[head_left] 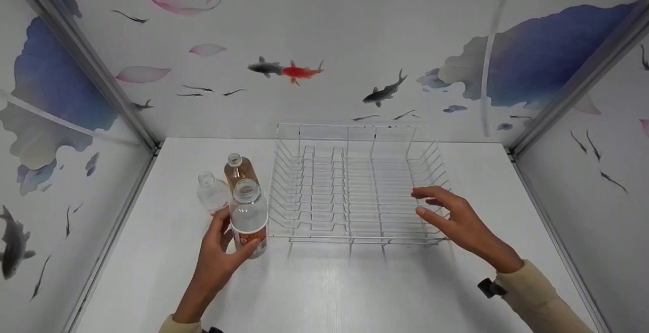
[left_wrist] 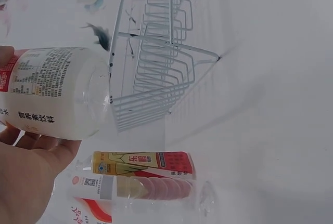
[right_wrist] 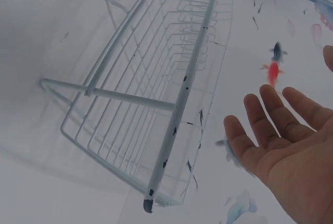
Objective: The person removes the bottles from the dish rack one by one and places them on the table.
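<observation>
My left hand grips a clear, uncapped plastic bottle with a red and white label, thumb on one side and fingers round the other. In the left wrist view the held bottle is raised, its base near the wire dish rack. Behind it stand a brownish-looking bottle and another clear bottle, both uncapped. The left wrist view shows a yellow and red label on one standing bottle. My right hand is over the right side of the rack, fingers spread and holding nothing.
The white wire rack sits on the white table, a row of bent wire dividers on its left side. Its rim has dark chipped spots. White panels with painted fish and petals enclose the table at the back and sides.
</observation>
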Demonstrator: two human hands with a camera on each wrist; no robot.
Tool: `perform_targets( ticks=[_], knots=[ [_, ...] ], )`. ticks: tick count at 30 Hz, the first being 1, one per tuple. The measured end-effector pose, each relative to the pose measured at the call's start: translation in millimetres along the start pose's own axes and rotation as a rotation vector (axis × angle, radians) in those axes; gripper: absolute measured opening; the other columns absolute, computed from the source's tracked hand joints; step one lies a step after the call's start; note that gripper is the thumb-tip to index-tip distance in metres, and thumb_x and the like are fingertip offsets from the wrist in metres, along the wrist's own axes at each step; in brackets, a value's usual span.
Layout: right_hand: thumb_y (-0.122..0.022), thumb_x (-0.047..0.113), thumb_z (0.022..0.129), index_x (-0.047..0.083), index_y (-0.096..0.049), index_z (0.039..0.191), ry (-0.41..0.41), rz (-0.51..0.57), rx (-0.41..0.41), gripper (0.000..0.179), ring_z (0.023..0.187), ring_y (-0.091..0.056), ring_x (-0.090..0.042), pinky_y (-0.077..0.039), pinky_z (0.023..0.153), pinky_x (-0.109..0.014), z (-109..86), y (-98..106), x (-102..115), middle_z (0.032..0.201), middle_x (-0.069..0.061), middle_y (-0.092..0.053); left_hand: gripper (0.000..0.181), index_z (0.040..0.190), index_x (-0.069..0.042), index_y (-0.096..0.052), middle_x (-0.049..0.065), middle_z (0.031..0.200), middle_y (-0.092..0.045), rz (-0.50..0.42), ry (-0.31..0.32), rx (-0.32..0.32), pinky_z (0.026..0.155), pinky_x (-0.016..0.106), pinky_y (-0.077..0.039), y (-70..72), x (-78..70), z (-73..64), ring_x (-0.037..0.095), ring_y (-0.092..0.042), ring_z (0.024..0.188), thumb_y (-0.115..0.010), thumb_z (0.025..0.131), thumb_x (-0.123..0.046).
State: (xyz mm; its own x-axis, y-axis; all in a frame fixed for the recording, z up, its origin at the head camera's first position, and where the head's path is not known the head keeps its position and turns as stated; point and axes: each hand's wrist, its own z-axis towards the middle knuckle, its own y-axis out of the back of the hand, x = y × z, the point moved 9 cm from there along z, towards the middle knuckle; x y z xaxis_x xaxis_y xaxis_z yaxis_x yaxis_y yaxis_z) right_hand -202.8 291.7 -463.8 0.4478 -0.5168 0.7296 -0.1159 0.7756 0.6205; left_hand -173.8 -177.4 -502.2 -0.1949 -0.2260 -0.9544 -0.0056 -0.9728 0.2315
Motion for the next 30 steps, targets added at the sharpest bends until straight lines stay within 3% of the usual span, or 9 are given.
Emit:
perform_targets(
  ticks=[3, 15, 30],
  knots=[
    [-0.073, 0.007, 0.106, 0.016, -0.067, 0.147, 0.001, 0.006, -0.002, 0.042, 0.134, -0.065, -0.025, -0.054, 0.112, -0.029, -0.1, 0.1, 0.0, 0.143, 0.001, -0.069, 0.083, 0.158, -0.006, -0.045, 0.005, 0.153, -0.052, -0.001, 0.007, -0.007, 0.125, 0.03, -0.04, 2.2, 2.3, -1.3, 0.024, -0.051, 0.144, -0.092, 0.09, -0.008],
    [-0.073, 0.007, 0.106, 0.016, -0.068, 0.146, 0.004, -0.004, 0.002, 0.041, 0.134, -0.065, -0.024, -0.054, 0.111, -0.028, -0.5, -1.2, -1.5, 0.143, 0.001, -0.07, 0.08, 0.157, -0.008, -0.047, 0.006, 0.154, -0.054, 0.008, 0.022, -0.048, 0.123, 0.038, -0.045, 10.8, 15.8, -5.0, 0.025, -0.054, 0.142, -0.093, 0.091, -0.011],
    [-0.073, 0.007, 0.106, 0.016, -0.068, 0.146, -0.01, -0.007, 0.001, 0.041, 0.135, -0.065, -0.025, -0.053, 0.111, -0.025, -2.9, 1.3, -1.6, 0.143, 0.001, -0.07, 0.085, 0.162, -0.008, -0.043, 0.011, 0.16, -0.051, -0.002, 0.116, -0.108, 0.124, 0.039, -0.041, 18.4, 46.3, -9.7, 0.033, -0.051, 0.151, -0.092, 0.093, -0.017]
  ],
)
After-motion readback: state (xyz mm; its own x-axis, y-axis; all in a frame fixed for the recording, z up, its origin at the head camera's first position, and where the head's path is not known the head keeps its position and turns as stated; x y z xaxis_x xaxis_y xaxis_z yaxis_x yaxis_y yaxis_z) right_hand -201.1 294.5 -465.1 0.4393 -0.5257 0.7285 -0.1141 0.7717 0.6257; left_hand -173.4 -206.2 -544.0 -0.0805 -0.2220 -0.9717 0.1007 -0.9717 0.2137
